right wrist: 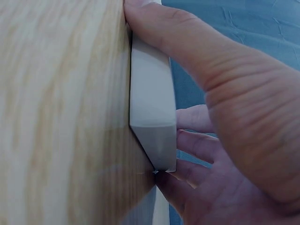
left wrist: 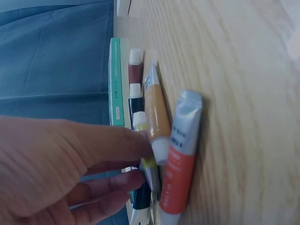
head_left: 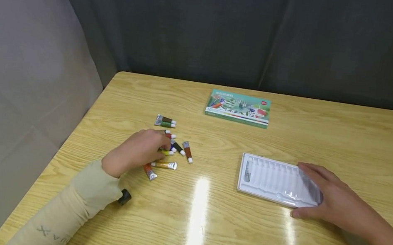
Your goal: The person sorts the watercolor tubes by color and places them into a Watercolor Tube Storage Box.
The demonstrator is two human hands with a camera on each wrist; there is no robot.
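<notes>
My left hand (head_left: 141, 148) reaches into a loose group of paint tubes, its thumb and fingers around a yellow paint tube (left wrist: 149, 164). Beside it lie an ochre tube (left wrist: 158, 108) and an orange-red tube (left wrist: 176, 178). A brown tube (head_left: 187, 152) and a black tube (head_left: 178, 148) are just right of the fingers; others are partly hidden under the hand. My right hand (head_left: 337, 196) grips the right end of a white plastic tray (head_left: 265, 195), thumb on the near side, fingers on the far side. One silvery tube (head_left: 248, 171) sits in the tray's leftmost slot.
A green printed paint box (head_left: 238, 108) lies flat toward the back of the wooden table (head_left: 152, 225). Two tubes, dark brown and green (head_left: 165, 121), lie side by side beyond the left hand. A dark curtain (head_left: 202, 27) hangs behind the table.
</notes>
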